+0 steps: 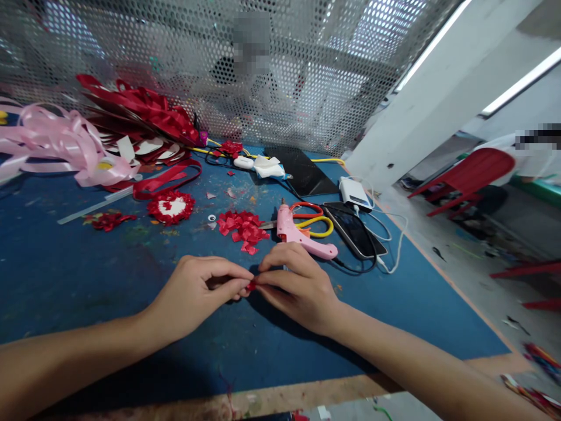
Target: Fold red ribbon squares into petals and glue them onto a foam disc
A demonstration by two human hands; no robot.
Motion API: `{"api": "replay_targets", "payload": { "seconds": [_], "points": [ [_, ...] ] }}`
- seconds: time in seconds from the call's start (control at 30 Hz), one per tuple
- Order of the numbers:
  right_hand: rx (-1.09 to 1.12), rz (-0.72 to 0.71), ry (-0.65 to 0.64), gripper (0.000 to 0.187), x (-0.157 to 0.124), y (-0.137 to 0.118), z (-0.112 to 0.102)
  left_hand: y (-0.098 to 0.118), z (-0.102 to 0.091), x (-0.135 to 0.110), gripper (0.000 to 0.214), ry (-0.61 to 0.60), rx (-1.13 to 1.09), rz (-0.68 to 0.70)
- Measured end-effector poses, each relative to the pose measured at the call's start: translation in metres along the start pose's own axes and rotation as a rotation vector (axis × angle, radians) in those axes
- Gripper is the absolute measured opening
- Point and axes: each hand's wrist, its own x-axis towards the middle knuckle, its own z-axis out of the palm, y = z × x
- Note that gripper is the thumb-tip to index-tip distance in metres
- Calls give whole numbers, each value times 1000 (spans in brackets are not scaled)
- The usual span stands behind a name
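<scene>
My left hand (199,295) and my right hand (295,286) meet over the blue table (65,275), fingertips pinched together on a small red ribbon piece (251,286). Both hands are closed around it; most of the piece is hidden by the fingers. Just beyond them lies a pile of small red ribbon pieces (243,227). A pink glue gun (298,234) rests right behind my right hand. A red-and-white ribbon rosette (170,206) lies further left.
Scissors with red and yellow handles (313,217), a phone (355,231) and a white power bank (355,193) lie at the right. Pink ribbon (65,143) and red ribbon bundles (144,111) pile at the back left. A perforated metal screen (307,76) backs the table. Red chair (468,175) stands right.
</scene>
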Motion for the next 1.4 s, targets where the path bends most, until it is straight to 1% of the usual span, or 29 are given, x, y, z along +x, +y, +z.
{"api": "replay_targets", "payload": {
  "seconds": [0.13,0.27,0.5,0.7,0.93,1.13,1.4],
  "points": [
    [15,9,-20,8,2,-1,-1,1,0,1,16,-22,91,59],
    [24,27,-16,7,2,-2,-1,3,0,2,15,12,190,144],
    [29,46,-21,7,2,-5,-2,5,2,-2,17,32,244,187],
    [25,72,-11,6,3,-7,-3,1,4,-1,19,53,303,224],
    [31,75,-30,6,3,-8,-4,0,3,-2,17,72,317,225],
    [20,64,-49,5,2,-7,-3,0,3,-2,21,67,336,226],
    [-10,37,-32,6,2,-7,-1,-1,4,-1,26,59,458,246]
  ]
}}
